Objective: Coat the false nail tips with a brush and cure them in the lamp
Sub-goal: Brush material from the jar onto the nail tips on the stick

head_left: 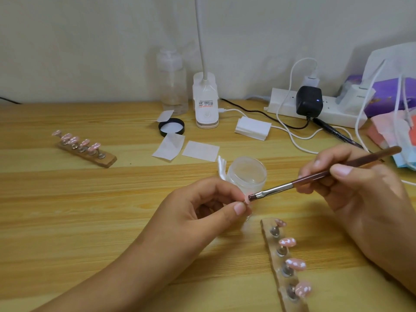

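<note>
False nail tip (247, 199) under treatment is held off the table (90, 210), just in front of the open jar (246, 174) of clear gel. It is pinched between the thumb and forefinger of the left hand (202, 212). The other fingers of that hand curl underneath, and whatever the tip is mounted on is hidden behind the fingertips. The bristles of the brush (315, 176) touch the exposed pink face of the tip.

Coating procedure:
- Draw the bristles along the length of the tip in light, even strokes, from the pinched end toward the free edge.
- Keep the gel load small (a flooded edge is likely to run onto the fingers and set as a ridge).
- Keep the pinch on the sides or the mount, clear of the wet face.
- Cover the whole face before the tip goes to the lamp (206, 102), which stands at the back of the table, well apart from both hands.

Hand pose: the right hand (360, 188) grips the brush handle like a pen, thumb on top and fingers curled round below, well back from the metal ferrule. The handle slopes up and to the right. This hand is above the near holder strip (269, 242), which carries four pink tips. A second holder (108, 159) with more tips lies at the far left of the table.
</note>
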`<move>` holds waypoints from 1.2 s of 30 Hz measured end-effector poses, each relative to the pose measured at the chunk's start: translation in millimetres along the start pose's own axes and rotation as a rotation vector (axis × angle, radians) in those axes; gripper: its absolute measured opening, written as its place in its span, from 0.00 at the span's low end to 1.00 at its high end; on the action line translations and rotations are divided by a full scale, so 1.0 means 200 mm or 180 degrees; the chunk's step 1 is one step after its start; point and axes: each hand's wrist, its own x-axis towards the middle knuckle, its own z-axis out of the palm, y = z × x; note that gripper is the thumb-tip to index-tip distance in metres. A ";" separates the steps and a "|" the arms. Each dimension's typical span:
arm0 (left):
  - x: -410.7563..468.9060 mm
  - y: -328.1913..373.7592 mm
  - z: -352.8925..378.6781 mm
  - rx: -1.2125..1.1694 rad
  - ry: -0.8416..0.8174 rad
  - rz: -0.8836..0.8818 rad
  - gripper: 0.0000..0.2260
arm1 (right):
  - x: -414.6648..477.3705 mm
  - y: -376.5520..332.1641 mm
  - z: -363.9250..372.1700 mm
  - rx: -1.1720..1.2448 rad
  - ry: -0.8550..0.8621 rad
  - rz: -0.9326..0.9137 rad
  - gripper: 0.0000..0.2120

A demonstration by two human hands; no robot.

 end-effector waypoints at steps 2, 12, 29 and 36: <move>0.00 0.00 0.00 0.0014 0.0010 0.0010 0.06 | 0.00 0.00 0.00 -0.0134 -0.0053 0.0043 0.09; 0.00 0.00 0.00 0.0057 -0.0027 0.0057 0.05 | 0.00 0.00 0.00 0.0009 0.0068 0.0057 0.11; -0.01 -0.01 -0.01 0.0158 -0.0024 0.0031 0.05 | -0.01 0.01 -0.01 -0.0212 0.0083 -0.0019 0.08; 0.00 -0.01 -0.01 0.0124 0.0043 0.0070 0.04 | -0.01 0.01 -0.01 -0.0045 0.0050 -0.0225 0.10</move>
